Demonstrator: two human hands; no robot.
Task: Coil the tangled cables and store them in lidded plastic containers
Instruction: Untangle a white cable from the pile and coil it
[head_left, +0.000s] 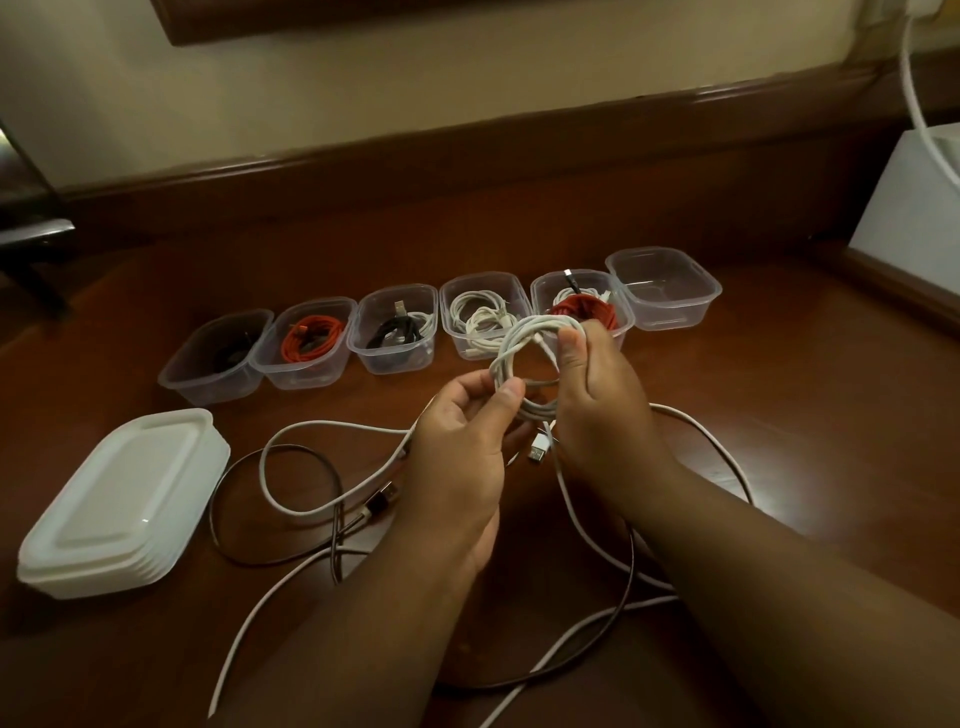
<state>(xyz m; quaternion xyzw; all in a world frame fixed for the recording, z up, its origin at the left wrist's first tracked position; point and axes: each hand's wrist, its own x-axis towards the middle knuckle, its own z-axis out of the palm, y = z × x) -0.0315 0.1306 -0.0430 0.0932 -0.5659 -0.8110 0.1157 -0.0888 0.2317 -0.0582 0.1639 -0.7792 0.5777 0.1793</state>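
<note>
A white cable coil (519, 343) is held up over the table between both hands. My left hand (462, 447) pinches its lower left side with thumb and fingers. My right hand (597, 400) grips its right side, thumb on top. A white USB plug (538, 448) hangs below the coil. Loose white cable (322, 426) and a dark cable (228, 499) lie tangled on the wooden table (805, 415). Several clear plastic containers stand in a row behind; the far right one (665, 291) is empty, the others hold coiled black, red and white cables.
A stack of white lids (122, 504) lies at the left. A white box (914, 202) stands at the right edge with a white cord (914, 93) running up the wall. A raised wooden ledge borders the table's back.
</note>
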